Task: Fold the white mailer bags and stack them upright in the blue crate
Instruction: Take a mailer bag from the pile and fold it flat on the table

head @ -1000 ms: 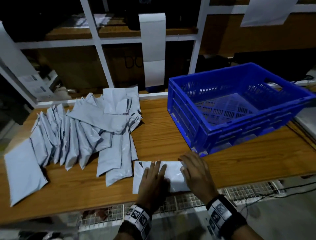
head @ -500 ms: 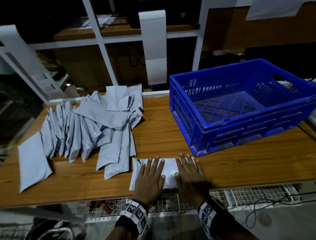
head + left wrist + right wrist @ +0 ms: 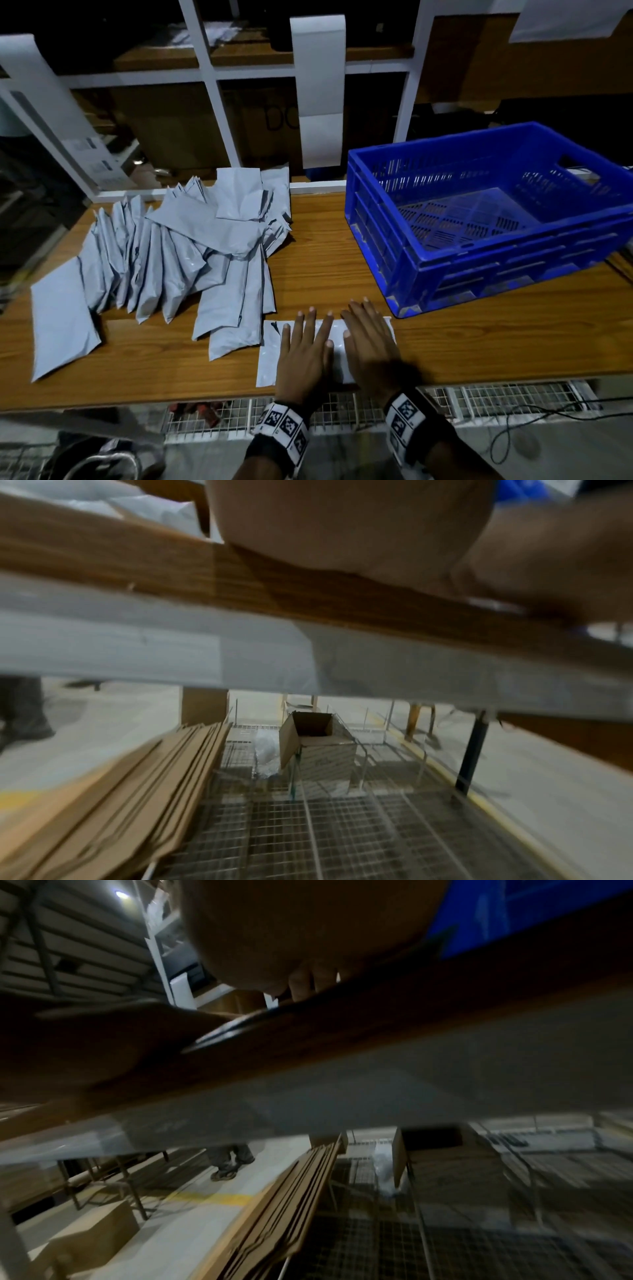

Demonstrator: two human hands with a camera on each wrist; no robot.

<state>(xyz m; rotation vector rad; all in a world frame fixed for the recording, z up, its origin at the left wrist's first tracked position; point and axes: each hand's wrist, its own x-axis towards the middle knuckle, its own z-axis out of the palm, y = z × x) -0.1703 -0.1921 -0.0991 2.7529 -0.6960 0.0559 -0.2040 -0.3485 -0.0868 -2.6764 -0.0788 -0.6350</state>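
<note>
A white mailer bag (image 3: 269, 356) lies flat near the front edge of the wooden table (image 3: 479, 346). My left hand (image 3: 305, 346) presses on its middle with straight, spread fingers. Beside it my right hand (image 3: 368, 337) lies flat on the bag's right part, fingers straight. A pile of white mailer bags (image 3: 171, 253) sprawls over the table's left half. The blue crate (image 3: 479, 219) stands at the right rear with nothing in it. Both wrist views show only a blurred palm above the table's edge (image 3: 240, 582).
A white shelf frame (image 3: 212, 82) with hanging paper strips runs along the back of the table. Under the table are a wire mesh shelf (image 3: 342, 831), flat cardboard sheets (image 3: 137, 791) and an open carton (image 3: 315, 739). A cable (image 3: 548, 414) trails at the lower right.
Both hands have slid forward over the bag, away from me, and their fingers have straightened and spread. The bag lies flatter under them. The head view has shifted a little.
</note>
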